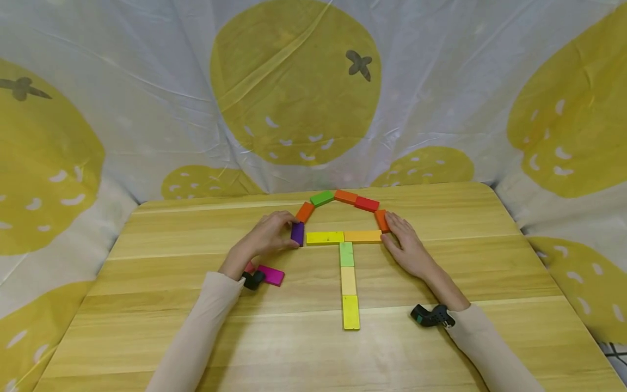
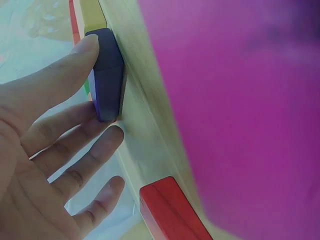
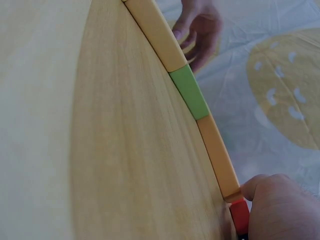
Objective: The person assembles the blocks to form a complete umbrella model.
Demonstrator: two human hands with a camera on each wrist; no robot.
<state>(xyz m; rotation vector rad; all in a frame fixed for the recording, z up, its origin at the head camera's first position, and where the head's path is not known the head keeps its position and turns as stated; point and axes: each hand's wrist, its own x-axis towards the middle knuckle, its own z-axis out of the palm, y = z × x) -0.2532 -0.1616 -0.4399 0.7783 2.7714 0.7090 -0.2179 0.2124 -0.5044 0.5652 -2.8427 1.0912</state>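
My left hand [image 1: 268, 235] pinches a dark purple block [image 1: 297, 234] between thumb and fingers at the left end of an arc of blocks. In the left wrist view the thumb lies on one end of the purple block [image 2: 109, 75], with the lower fingers spread apart. My right hand [image 1: 409, 251] touches an orange-red block [image 1: 381, 221] at the arc's right end with fairly straight fingers. Its thumb reaches the end of a light orange block [image 1: 363, 236], which lies in line with a yellow block [image 1: 325, 238].
Orange, green [image 1: 321, 198] and red [image 1: 367, 203] blocks form the arc's top. Below the row, a light green block [image 1: 346, 254], a cream block [image 1: 348, 280] and a yellow block [image 1: 350, 312] make a stem. A magenta block [image 1: 271, 275] lies near my left wrist, partly covering the view.
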